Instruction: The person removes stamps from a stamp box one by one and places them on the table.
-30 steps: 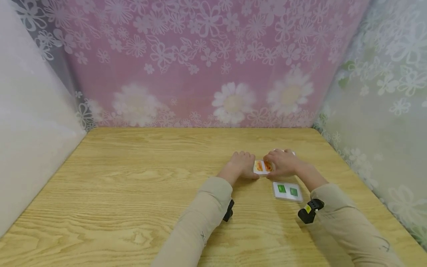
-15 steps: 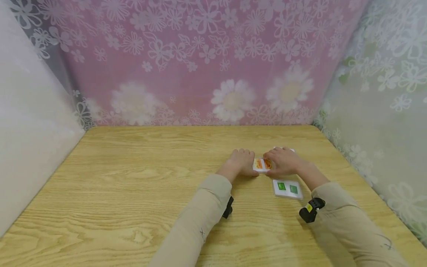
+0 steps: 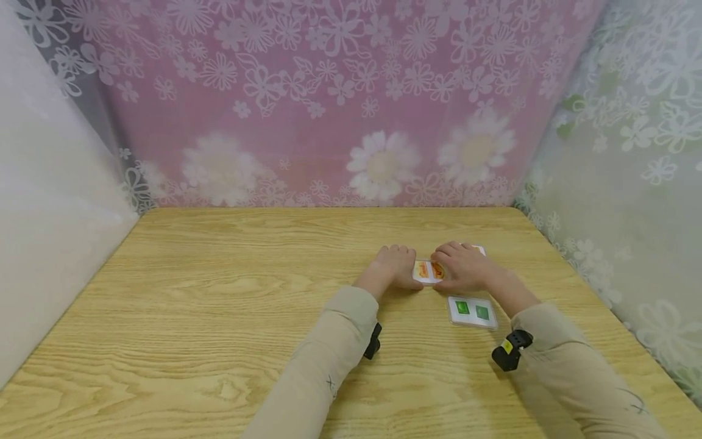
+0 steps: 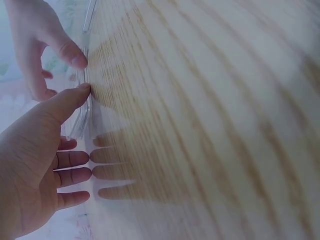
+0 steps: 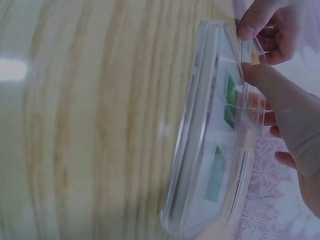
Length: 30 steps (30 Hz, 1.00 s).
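Note:
A flat clear plastic case (image 3: 429,272) with two orange pictures on white lies on the table between the hands. My left hand (image 3: 396,266) holds its left end, thumb at the near edge and fingers toward the far side. At the right end, my right hand (image 3: 463,268) grips the same case between thumb and fingers. In the left wrist view, both thumbs touch the clear edge of the case (image 4: 86,112). A second clear case (image 3: 472,312) with two green squares lies nearer, just below the right hand, untouched.
Behind the right hand, another white-faced piece (image 3: 481,249) shows only a corner; the rest is hidden. The wood-grain table (image 3: 219,305) extends far to the left. A pink flowered sheet (image 3: 307,122) stands along the back edge, with pale sheets at both sides.
Both hands and the orange-picture case have shifted very slightly left. Less of the white-faced piece shows left of the right hand's knuckles. The green-square case stays in place.

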### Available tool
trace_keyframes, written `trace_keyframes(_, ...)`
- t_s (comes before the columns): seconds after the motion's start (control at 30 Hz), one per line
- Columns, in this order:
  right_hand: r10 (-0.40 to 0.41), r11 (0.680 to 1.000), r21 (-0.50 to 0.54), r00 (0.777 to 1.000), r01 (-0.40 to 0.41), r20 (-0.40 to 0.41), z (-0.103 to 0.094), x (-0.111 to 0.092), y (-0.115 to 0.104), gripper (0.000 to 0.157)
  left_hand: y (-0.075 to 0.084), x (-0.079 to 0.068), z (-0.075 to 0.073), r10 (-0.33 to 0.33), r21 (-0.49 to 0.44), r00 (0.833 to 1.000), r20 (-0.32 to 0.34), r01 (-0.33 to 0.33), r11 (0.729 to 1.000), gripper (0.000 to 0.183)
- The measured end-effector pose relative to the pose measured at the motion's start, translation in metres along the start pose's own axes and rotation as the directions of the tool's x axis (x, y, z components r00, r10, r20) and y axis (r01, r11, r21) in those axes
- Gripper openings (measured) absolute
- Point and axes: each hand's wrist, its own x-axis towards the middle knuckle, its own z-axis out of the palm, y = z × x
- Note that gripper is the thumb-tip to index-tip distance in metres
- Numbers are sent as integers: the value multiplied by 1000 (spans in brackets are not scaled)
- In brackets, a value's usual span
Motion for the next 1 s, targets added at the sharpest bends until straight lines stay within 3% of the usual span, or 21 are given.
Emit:
trace_keyframes(0.2, -72, 991, -114, 997, 68, -29, 6, 0, 1, 53, 0, 0, 1, 10, 25, 1000, -5, -9, 1000, 69)
trace_keyframes(0.37, -95, 987, -133, 994, 88, -45, 8, -2, 1, 52, 1, 0, 2, 16, 46, 1000, 0, -16, 999, 71)
trace_keyframes(1.0, -72, 996, 46, 996, 74, -50, 9, -2, 3, 54, 1, -1, 1, 16, 41, 1000, -8, -16, 999, 70)
